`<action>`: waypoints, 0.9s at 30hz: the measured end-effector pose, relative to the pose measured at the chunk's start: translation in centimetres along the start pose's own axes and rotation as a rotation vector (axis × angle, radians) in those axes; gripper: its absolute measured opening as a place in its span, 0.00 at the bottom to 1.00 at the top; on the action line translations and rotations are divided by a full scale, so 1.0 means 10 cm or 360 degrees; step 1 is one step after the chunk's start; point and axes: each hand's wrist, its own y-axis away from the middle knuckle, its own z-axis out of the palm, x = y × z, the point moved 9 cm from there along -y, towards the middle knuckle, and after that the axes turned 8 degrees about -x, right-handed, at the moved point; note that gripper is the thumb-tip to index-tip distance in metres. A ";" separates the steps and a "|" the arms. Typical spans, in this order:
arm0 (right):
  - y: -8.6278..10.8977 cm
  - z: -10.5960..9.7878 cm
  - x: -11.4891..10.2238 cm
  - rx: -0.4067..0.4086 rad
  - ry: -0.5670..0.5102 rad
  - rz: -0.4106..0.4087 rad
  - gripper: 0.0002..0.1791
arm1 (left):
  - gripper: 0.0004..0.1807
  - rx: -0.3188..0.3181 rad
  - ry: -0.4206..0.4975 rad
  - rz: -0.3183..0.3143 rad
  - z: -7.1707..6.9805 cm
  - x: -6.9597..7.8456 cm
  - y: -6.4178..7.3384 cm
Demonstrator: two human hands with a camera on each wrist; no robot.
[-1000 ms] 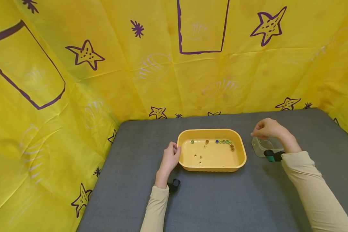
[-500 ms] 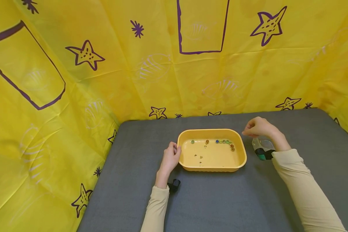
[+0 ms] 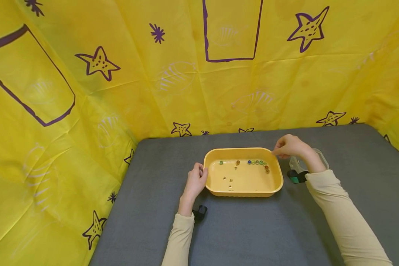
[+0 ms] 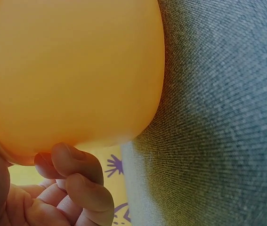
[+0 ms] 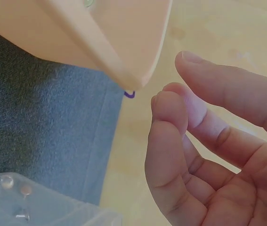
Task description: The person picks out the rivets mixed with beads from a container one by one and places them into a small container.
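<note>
A yellow plastic basin (image 3: 249,179) sits on the grey cloth surface. My left hand (image 3: 195,178) grips its left end, the thumb at the rim and curled fingers (image 4: 76,162) against the outer wall. Inside the basin lie several glass marbles (image 3: 249,162), mostly along the back and right, and several tiny gold-coloured metal pieces (image 3: 231,180) at left and centre. Over the basin's back right corner hovers my right hand (image 3: 292,145). Its thumb (image 5: 204,70) and bent fingers stand apart, and nothing shows between them.
Right of the basin, partly hidden behind my right wrist, stands a clear plastic container (image 3: 322,158); small shiny bits (image 5: 22,216) show in it from the right wrist. A yellow cloth (image 3: 186,92) with purple drawings hangs behind and at both sides.
My right hand has moved left from above the clear container to the basin's back right corner, uncovering part of the container. The left hand and the basin have stayed put.
</note>
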 end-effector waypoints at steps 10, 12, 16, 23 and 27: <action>-0.04 0.05 -0.09 -0.0023 0.0023 -0.0023 0.11 | 0.08 0.0004 -0.0004 0.0001 0.00 -0.01 0.00; -0.05 0.06 -0.10 -0.0023 0.0032 -0.0019 0.10 | 0.08 0.0005 -0.0002 0.0001 -0.01 -0.01 0.00; -0.08 0.08 -0.11 -0.0036 0.0034 -0.0011 0.10 | 0.08 0.0009 0.0004 0.0007 -0.01 0.00 0.00; -0.11 0.13 -0.15 -0.0064 0.0027 -0.0022 0.10 | 0.08 0.0005 0.0002 0.0026 -0.01 0.02 0.00; -0.13 0.15 -0.18 -0.0070 0.0032 -0.0054 0.10 | 0.08 0.0006 0.0003 0.0035 -0.01 0.02 0.01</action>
